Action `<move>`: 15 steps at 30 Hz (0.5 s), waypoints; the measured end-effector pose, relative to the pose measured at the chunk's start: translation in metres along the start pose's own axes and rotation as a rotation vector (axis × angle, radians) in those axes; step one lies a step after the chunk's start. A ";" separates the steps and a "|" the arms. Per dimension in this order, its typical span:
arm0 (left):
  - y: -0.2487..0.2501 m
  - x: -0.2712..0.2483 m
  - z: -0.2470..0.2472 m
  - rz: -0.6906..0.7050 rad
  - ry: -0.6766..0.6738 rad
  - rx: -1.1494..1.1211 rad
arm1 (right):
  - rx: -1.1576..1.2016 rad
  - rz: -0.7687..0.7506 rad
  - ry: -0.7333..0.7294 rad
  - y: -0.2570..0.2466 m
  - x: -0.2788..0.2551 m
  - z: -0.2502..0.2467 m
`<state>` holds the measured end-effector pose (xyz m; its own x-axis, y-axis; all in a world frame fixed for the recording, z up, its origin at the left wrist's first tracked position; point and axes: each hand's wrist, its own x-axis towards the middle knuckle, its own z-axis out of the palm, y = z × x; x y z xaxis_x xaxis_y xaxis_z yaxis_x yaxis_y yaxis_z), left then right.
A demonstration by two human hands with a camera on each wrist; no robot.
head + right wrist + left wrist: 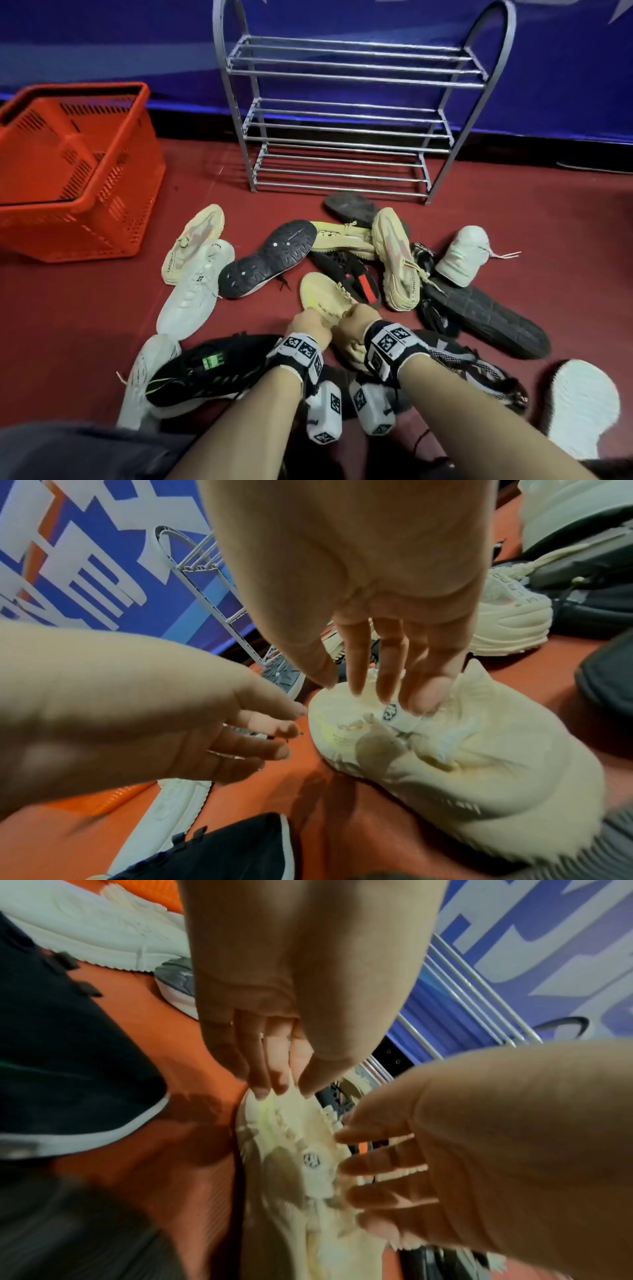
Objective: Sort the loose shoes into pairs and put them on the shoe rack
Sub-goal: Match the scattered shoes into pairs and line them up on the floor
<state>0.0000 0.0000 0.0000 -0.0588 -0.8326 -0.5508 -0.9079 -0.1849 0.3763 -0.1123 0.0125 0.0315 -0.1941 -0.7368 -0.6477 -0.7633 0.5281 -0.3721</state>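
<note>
A cream-yellow knit shoe point(320, 294) point(291, 1164) point(445, 764) lies upright on the red floor in the middle of the pile, toe pointing away. My left hand point(310, 325) point(281, 1085) touches its toe end with straight fingertips. My right hand point(356, 318) point(369, 691) rests straight fingers on its tongue and laces. A similar yellow knit shoe point(342, 236) lies on its side farther back. The grey metal shoe rack point(342, 130) stands against the blue wall behind the pile.
A red plastic basket point(75, 171) stands at the left. Around my hands lie a sole-up black shoe point(270, 260), a white sneaker point(195, 291), two beige chunky sneakers point(394, 260) point(191, 243), a black sneaker point(205, 373) and a long black sole point(486, 322).
</note>
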 end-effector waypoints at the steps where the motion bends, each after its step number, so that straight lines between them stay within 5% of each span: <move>1: 0.000 0.004 -0.004 -0.003 -0.012 -0.015 | -0.040 -0.021 -0.024 0.001 0.005 0.001; 9: -0.001 0.025 -0.011 -0.139 -0.023 -0.176 | -0.073 0.259 0.226 0.007 0.045 0.005; 15: -0.017 0.028 0.014 -0.195 -0.097 -0.278 | -0.033 0.314 0.082 0.036 0.057 0.039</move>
<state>0.0082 -0.0125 -0.0327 0.0533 -0.7167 -0.6953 -0.7591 -0.4814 0.4381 -0.1269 0.0065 -0.0447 -0.4714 -0.5719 -0.6714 -0.6775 0.7222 -0.1395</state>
